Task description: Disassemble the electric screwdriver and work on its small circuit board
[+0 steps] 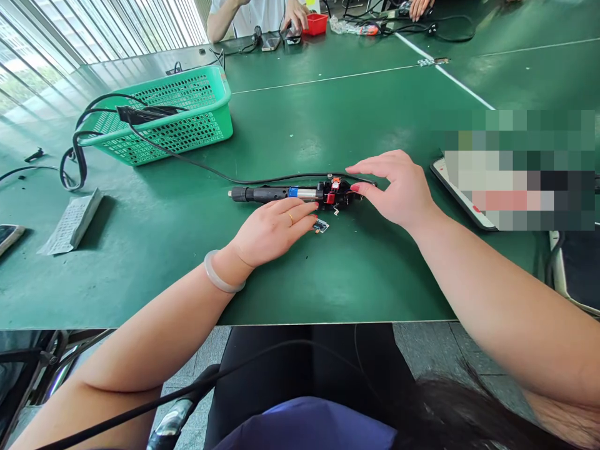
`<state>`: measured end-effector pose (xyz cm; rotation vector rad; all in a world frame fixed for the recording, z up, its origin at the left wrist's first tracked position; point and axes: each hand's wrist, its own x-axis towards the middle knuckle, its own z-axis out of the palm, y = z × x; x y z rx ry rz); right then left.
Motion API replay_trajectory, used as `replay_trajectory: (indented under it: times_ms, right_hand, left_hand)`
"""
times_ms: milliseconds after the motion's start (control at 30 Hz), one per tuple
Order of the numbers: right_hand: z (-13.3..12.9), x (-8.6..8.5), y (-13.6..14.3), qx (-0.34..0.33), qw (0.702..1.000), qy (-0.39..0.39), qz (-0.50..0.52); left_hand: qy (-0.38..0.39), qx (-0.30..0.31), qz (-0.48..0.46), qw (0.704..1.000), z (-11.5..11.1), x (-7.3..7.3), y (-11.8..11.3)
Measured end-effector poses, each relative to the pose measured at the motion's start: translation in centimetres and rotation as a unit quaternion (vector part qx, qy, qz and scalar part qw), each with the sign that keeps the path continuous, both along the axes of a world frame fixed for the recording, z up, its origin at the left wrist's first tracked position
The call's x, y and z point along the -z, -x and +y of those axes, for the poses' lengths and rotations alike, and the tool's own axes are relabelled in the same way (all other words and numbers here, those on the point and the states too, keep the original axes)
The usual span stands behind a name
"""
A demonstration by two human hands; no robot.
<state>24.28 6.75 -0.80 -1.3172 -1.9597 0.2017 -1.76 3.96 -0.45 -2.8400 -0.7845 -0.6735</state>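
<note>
While the forearms are stretched over the green table [304, 281], a black rod-shaped tool [262, 194] with a blue band is seen lying crosswise near its front edge, its right end occupied by red and black parts. The left hand [276, 230], ringed and bangled, is laid over the near side of the tool's middle; whether it is clamped there cannot be told. A small dark piece [321, 225] is seen just by its fingertips. The right hand [398, 187] is held at the right end, thumb and forefinger parted, the black cable [248, 182] passed between their tips. This cable is led leftward to a green basket [197, 131], over whose rim more cord is looped. A crumpled printed packet [72, 222] is noted nearer the left.
</note>
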Motion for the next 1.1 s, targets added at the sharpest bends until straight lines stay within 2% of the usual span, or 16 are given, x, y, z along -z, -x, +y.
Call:
replay_trajectory:
  times_ms: [100,200,333,433,567,667,900,1100]
  right_hand:
    - [-0.1,0.1,-0.1,-0.102,0.993,-0.049,-0.015]
    - [0.0,0.5,0.3,-0.152,0.986,-0.059,-0.025]
    - [0.1,1.0,1.0,-0.157,0.986,-0.05,-0.037]
    - [0.0,1.3,1.6,-0.166,0.983,-0.048,-0.056]
    - [-0.3,1.6,2.2,-0.171,0.98,-0.058,-0.078]
    - [-0.4,1.8,2.5,-0.17,0.98,-0.064,-0.084]
    - [-0.5,1.7,2.8,-0.17,0.981,-0.054,-0.078]
    - [-0.5,1.7,2.9,-0.174,0.98,-0.054,-0.081]
  left_hand:
    - [0.007,-0.016,-0.002,1.0,0.0,0.5,0.0]
    - [0.063,-0.071,-0.025,0.995,-0.3,0.6,-0.3]
    - [0.217,-0.149,-0.097,0.96,-0.5,0.4,-0.8]
    - [0.315,-0.166,-0.148,0.923,-0.3,0.3,-0.8]
    - [0.404,-0.173,-0.205,0.874,-0.1,0.4,-0.8]
    - [0.436,-0.178,-0.22,0.854,0.1,0.5,-0.8]
    - [0.477,-0.181,-0.22,0.832,0.4,0.7,-1.0]
    - [0.547,-0.176,-0.268,0.773,0.2,0.3,-1.6]
